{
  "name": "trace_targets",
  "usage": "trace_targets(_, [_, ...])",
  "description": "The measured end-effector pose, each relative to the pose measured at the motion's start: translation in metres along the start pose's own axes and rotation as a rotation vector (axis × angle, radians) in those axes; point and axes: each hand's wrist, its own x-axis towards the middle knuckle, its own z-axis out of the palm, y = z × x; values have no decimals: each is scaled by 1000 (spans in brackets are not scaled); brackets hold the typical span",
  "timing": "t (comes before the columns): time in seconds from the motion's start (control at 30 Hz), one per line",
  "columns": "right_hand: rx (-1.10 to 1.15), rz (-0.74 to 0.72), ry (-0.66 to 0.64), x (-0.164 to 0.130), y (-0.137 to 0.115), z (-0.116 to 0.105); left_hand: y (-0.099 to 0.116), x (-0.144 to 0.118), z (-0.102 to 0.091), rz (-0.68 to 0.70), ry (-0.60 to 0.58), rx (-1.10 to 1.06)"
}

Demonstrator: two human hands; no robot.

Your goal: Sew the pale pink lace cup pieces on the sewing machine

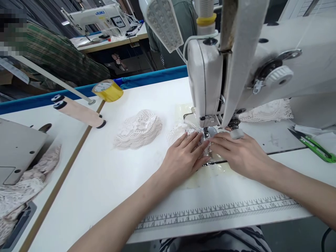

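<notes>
A printed ruler point(223, 211) runs along the near edge of the white table point(118, 175), and the 2 forearms of the person cross above it. The left hand point(183, 155) lies flat, palm down, with its fingers point(193, 140) straight and close together, pressing on a white lace piece point(181, 128) that sits directly under the needle area of the sewing machine point(207, 80). The right hand point(240, 154) also lies flat, its fingers together and pointing left, so the fingertips of the 2 hands almost meet just in front of the presser foot point(207, 132). Neither hand grips anything; both only press the lace down on the machine bed. A small white cap point(237, 133) is just above the right hand; I cannot tell whether it sits on a finger.

To the left of the left hand, a stack of lace pieces point(139, 129) rests on the table, apart from the hands. More lace point(267, 111) lies behind the machine arm on the right. Green thread snips point(315, 147) lie at the far right. Further left are a yellow tape roll point(108, 90) and a beige tube point(78, 111). Pinkish lace point(23, 189) is piled on the neighbouring table at the left edge. Another person in a striped shirt point(60, 56) sits in the background.
</notes>
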Motion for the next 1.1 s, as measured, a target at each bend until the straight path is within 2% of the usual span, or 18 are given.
trace_targets(0.47, [-33, -5, -13, 2, 0, -1, 1, -1, -2, -1, 46, -13])
trace_targets(0.6, [-33, -7, 20, 2, 0, -1, -4, -3, -7, 86, 74, -49])
trace_targets(0.77, [-38, -30, 72, 7, 2, 2, -5, -4, -4, 174, 194, 8])
trace_targets(0.9, [-40, -39, 139, 10, 4, 4, -1, -1, -9, 62, 183, -62])
trace_targets(1.03, [7, 113, 217, 11, 6, 9, -1, 8, -20, -159, 26, -167])
trace_targets(1.1, [25, 192, 224, 11, 6, 13, -1, 15, -21, -200, -34, -139])
